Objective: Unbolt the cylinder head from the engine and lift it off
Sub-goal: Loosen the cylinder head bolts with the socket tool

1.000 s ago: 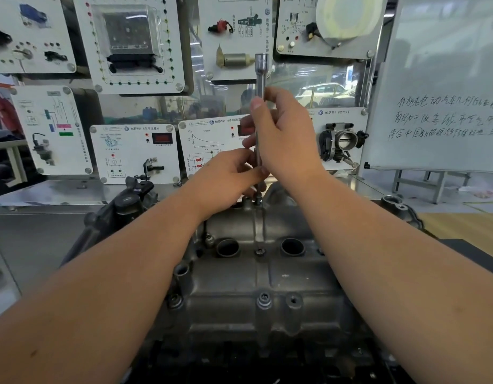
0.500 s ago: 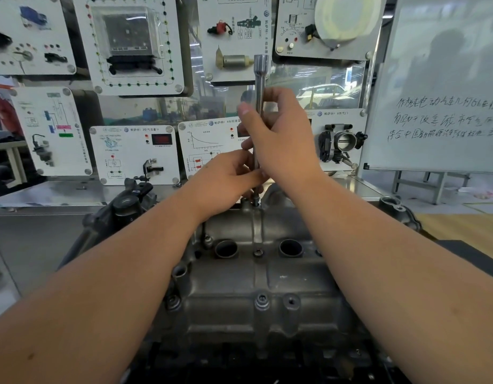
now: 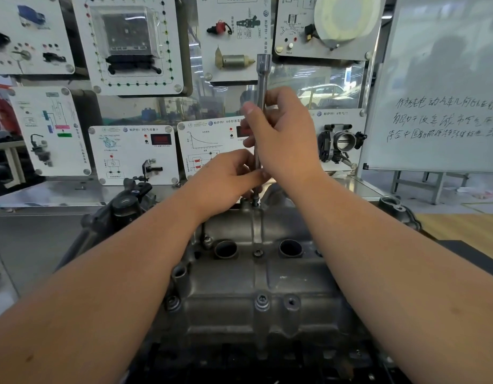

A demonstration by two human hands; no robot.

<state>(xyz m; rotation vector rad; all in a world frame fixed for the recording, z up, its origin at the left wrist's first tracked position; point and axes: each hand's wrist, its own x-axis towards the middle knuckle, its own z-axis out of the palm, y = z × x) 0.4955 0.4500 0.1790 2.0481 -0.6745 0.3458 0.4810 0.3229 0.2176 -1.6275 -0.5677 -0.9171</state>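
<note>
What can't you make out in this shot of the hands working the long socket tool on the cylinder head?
Head view only:
- Tip of the socket tool: the left hand and right hand cover its lower shaft, so its seating on a bolt is unclear.
- Far edge of the cylinder head: hidden by both hands.
- Near edge: dark, cut off by the frame bottom.
- Whiteboard handwriting: too small to read.

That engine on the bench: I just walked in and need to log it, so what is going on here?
A person is undoing a bolt at the far edge of the cylinder head. Both hands grip a long upright socket extension: the right hand high on the shaft, the left hand low near its tip. The tip sits at the far bolt. Other bolts nearer the camera are in place, so the head is not yet free.
</note>
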